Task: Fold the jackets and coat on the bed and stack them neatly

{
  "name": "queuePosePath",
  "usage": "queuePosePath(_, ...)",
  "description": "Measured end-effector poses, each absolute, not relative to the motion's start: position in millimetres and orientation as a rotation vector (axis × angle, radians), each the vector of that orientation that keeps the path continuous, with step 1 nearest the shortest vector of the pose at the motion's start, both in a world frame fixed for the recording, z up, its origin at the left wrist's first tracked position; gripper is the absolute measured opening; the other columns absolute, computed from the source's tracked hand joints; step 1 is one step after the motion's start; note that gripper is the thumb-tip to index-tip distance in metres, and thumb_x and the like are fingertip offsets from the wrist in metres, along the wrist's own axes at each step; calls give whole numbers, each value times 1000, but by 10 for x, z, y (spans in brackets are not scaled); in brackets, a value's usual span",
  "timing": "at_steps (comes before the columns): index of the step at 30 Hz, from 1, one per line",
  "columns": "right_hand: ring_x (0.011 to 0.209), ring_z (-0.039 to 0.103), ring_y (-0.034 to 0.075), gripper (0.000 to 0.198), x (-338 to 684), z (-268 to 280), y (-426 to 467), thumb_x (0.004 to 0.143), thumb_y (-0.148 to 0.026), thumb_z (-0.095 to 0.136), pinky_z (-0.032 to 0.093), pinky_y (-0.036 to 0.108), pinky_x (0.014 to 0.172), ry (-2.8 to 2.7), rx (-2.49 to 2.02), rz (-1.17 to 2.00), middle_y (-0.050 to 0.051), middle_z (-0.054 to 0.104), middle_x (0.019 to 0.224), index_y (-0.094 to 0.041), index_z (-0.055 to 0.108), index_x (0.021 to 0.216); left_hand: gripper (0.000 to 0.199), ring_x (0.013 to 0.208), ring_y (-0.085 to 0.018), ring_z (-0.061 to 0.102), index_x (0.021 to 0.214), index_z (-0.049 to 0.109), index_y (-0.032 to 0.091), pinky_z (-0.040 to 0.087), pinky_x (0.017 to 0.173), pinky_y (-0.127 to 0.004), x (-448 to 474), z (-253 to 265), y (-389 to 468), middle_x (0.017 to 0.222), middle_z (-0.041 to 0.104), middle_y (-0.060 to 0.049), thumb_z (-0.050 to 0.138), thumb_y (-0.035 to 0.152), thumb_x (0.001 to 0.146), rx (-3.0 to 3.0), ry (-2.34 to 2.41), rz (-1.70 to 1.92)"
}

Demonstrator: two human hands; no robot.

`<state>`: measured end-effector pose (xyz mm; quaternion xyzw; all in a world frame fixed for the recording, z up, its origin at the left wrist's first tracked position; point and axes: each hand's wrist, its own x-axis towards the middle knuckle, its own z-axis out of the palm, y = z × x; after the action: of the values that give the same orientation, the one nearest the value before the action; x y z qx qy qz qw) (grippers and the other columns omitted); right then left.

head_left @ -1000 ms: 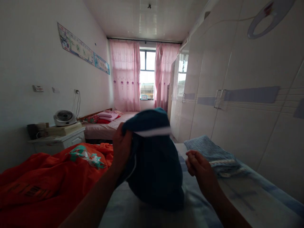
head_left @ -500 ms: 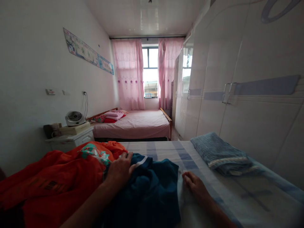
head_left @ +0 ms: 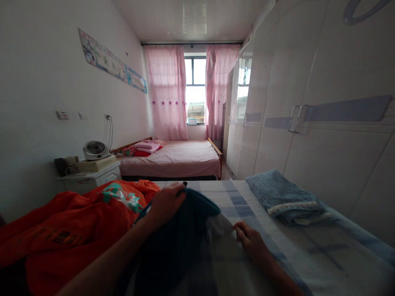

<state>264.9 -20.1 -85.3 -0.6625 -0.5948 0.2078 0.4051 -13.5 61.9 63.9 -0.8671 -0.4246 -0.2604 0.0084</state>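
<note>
A dark teal garment with a white part at its right edge is raised off the bed, its near side hanging in shadow. My left hand is closed on its upper edge, and a small dark bit shows by the fingertips. To the right, my right hand pinches the white part of the same garment. What kind of garment it is I cannot tell. Left of it lies a crumpled orange-red garment with a green and white print, partly behind my left forearm.
The near bed has a white and blue checked sheet. A folded blue blanket lies on its right side. Beyond stand a pink-covered bed and, at left, a cabinet bearing a small fan. White wardrobes line the right.
My left hand has risen and closed on the teal garment, lifting its upper part off the bed. The right hand has barely shifted, with the white part drawn up to its fingers.
</note>
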Motion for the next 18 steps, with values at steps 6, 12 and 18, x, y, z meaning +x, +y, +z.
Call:
queuePosePath(6,64,57,18,32,2647,-836,-202,82,-44,33,40,29,63,-1518,-1719,540,-1,58,63,-21,55,85,29,75,-17,56,83,65,17,43,67,-25,-434,1439,873,76,64,2,44,37,81,-2292,-1350,-1845)
queuePosePath(12,65,58,19,34,2621,-769,-221,79,-46,33,41,30,65,-1518,-1736,533,0,59,63,-21,56,82,28,79,-17,57,93,67,20,44,72,-26,-472,1310,710,85,66,2,49,37,80,-2251,-1255,-1954)
queuePosePath(18,64,58,18,33,2620,-775,-228,80,-45,33,40,29,64,-1530,-1737,537,0,59,63,-21,56,83,31,80,-20,61,92,67,17,46,76,-29,-464,928,800,86,68,-3,49,39,79,-2727,-1366,-1336)
